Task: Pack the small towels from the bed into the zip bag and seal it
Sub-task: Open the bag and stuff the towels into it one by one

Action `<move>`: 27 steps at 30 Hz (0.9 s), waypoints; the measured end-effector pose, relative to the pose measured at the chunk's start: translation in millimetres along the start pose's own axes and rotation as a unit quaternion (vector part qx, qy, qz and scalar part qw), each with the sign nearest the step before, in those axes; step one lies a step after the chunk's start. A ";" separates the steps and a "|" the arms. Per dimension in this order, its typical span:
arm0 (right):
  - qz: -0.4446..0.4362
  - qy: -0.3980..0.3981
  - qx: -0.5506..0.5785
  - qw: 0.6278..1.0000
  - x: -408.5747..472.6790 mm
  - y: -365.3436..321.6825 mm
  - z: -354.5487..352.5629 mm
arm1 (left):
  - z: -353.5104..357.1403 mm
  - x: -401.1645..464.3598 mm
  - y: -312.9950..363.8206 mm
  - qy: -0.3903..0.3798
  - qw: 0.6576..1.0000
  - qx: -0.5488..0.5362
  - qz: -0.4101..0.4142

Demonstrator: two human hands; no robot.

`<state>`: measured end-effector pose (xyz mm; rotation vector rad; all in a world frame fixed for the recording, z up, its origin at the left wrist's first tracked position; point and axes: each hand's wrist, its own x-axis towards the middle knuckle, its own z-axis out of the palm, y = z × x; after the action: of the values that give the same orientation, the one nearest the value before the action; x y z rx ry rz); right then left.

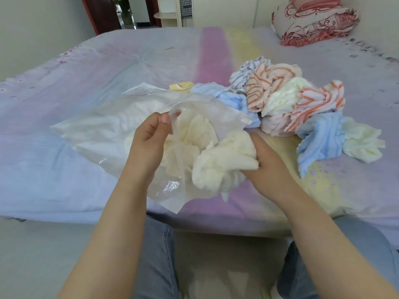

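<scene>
Packing looks early-to-mid: bag (103,134) lies on the bed (64,83) with pale towels already showing through the plastic, how many I can't tell; cream towel (224,162) sits half in at the mouth, not yet pushed home; seal not done, mouth wide open.

Still to pack: pile (287,104) of loose towels on the bed just right of the bag — striped orange, striped blue-grey, plain blue, cream; a small yellow one (182,85) lies behind the bag; count of the pile is a guess, roughly eight or more.

Left hand (149,137) pinches the upper lip of the bag mouth between thumb and fingers, lifting it open; right hand (261,160) grips the cream towel from the right side, fingers closed into the cloth, pressing it toward the opening.

Bag is directly between and in front of both hands, mouth facing the person; pile is near the right hand, within easy reach; judgement: most of the job remains.
</scene>
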<state>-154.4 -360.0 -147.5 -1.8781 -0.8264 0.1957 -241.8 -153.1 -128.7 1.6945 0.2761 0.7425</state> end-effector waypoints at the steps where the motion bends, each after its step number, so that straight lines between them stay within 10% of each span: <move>1: -0.016 0.000 -0.018 1.000 4.3 -8.9 10.7 | -0.5 -0.3 1.6 -0.007 1.000 0.004 0.000; 18: 0.022 -0.206 -0.033 0.978 90.3 -33.5 138.2 | -15.0 0.9 15.4 -0.014 0.999 -0.010 0.033; 27: -0.035 -0.105 -0.048 0.993 37.7 3.1 89.9 | -16.3 5.2 -8.9 -0.019 0.989 -0.143 -0.026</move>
<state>-167.9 -270.1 -182.8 -1.9363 -1.0593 0.3184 -245.8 -135.0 -133.9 1.4230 0.1762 0.6759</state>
